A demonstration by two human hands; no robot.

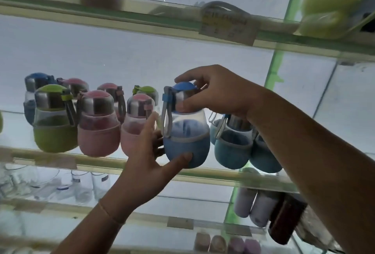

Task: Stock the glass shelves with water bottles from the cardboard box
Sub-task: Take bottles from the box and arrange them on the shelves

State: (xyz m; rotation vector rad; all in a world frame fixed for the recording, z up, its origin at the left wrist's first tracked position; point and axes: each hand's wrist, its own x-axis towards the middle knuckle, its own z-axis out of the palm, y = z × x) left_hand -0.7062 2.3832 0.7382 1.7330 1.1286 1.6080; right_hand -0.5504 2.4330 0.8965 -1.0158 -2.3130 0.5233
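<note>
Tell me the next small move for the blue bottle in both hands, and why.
Probably set the blue bottle down into the gap on the glass shelf, then let go. The right hand grips its cap and the left hand cups its base, with the pink bottle to its left and the teal bottle to its right. Whether its base already rests on the shelf I cannot tell.

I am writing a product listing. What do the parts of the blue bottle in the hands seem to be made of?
Round blue water bottle: upper body looks like clear plastic or glass, since it is see-through. Matte blue lower sleeve: probably silicone or fabric, showing no shine. Shiny grey neck band: likely metal, as it reflects. Blue domed cap: seemingly plastic.
</note>
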